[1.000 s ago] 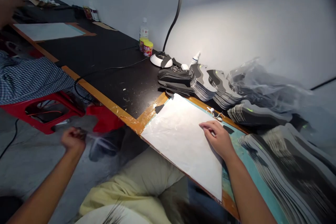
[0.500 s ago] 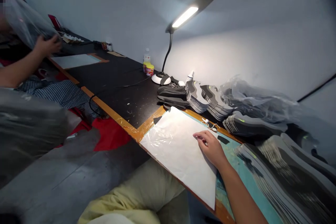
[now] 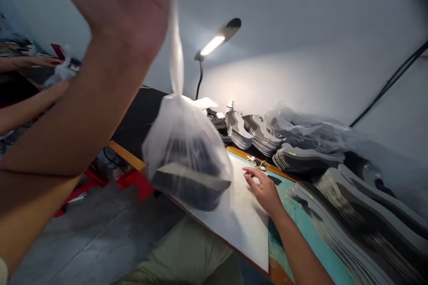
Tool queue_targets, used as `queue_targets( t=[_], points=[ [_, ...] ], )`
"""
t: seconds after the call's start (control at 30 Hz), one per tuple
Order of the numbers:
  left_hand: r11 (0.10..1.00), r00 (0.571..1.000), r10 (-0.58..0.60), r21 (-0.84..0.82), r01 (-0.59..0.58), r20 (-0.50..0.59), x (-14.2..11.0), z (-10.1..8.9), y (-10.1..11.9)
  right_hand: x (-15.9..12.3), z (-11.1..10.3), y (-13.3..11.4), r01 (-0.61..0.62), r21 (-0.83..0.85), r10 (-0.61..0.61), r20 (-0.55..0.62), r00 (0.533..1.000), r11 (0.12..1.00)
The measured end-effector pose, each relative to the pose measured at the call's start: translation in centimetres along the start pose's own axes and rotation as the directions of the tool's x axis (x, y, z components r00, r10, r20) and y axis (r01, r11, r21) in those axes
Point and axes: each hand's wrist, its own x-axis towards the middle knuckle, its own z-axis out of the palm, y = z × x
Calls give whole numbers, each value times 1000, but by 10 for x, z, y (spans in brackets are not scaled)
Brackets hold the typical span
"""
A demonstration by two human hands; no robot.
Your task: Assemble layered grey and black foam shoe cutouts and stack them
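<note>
My left hand [image 3: 140,0] is raised at the top edge of the view, its fingers curled and partly cut off by the frame. From it hangs a translucent plastic bag [image 3: 190,138] with a twisted neck and dark, flat-looking pieces inside; what they are is unclear through the film. The bag hangs over the left part of a white sheet [image 3: 249,227] on the table. My right hand [image 3: 264,189] is at the sheet's right side, fingers apart and slightly bent, holding nothing.
Stacks of grey and black cut pieces [image 3: 239,129] line the back and right [image 3: 364,213]. Behind them lies crumpled clear plastic [image 3: 307,124]. A lit desk lamp [image 3: 214,44] stands at the back. White cord [image 3: 256,162] lies near my right hand. Another person's arms [image 3: 36,102] are at far left.
My left arm has come up into view with the plastic bag hanging from the hand. My right hand stays over the sheet, its fingers slightly more spread. The view has shifted somewhat.
</note>
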Motion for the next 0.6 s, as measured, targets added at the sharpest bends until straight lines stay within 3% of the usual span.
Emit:
queue_targets(
  t=[0.07, 0.1, 0.13, 0.23, 0.3, 0.33, 0.37, 0.4, 0.43, 0.5, 0.6],
  points=[
    [999, 999, 39, -3, -38, 3, 41, 23, 34, -1, -1, 2, -2, 185, 3, -3, 1000, 983],
    [993, 992, 114, 3, -114, -48, 54, 42, 46, -2, -2, 5, -4, 281, 7, -10, 1000, 960],
    [986, 986, 169, 15, -169, 12, 61, 66, 55, -3, -4, 9, -11, 358, 19, -18, 1000, 934],
    [977, 969, 202, 44, -210, 144, 38, 141, 62, -4, -12, 19, -58, 381, 90, -66, 994, 923],
    [939, 904, 328, 8, -343, 273, -5, 171, 57, -4, -17, 19, -70, 285, 107, -117, 987, 956],
    [905, 856, 410, -23, -425, 314, -30, 177, 56, -3, -17, 15, -54, 234, 93, -158, 983, 971],
    [853, 779, 501, -59, -519, 377, -58, 178, 55, -3, -17, 10, -25, 180, 62, -203, 977, 983],
    [804, 730, 569, -72, -590, 378, -86, 175, 58, -3, -16, 3, 10, 121, 20, -249, 968, 993],
    [768, 710, 618, -68, -637, 338, -113, 170, 62, -3, -14, -4, 43, 55, -25, -288, 957, 998],
    [745, 715, 653, -44, -665, 249, -160, 159, 76, -4, -11, -19, 86, -79, -107, -313, 944, 993],
    [790, 785, 613, -94, -606, 88, -202, 152, 88, -6, -14, -36, 150, -193, -196, -248, 949, 970]
  ],
)
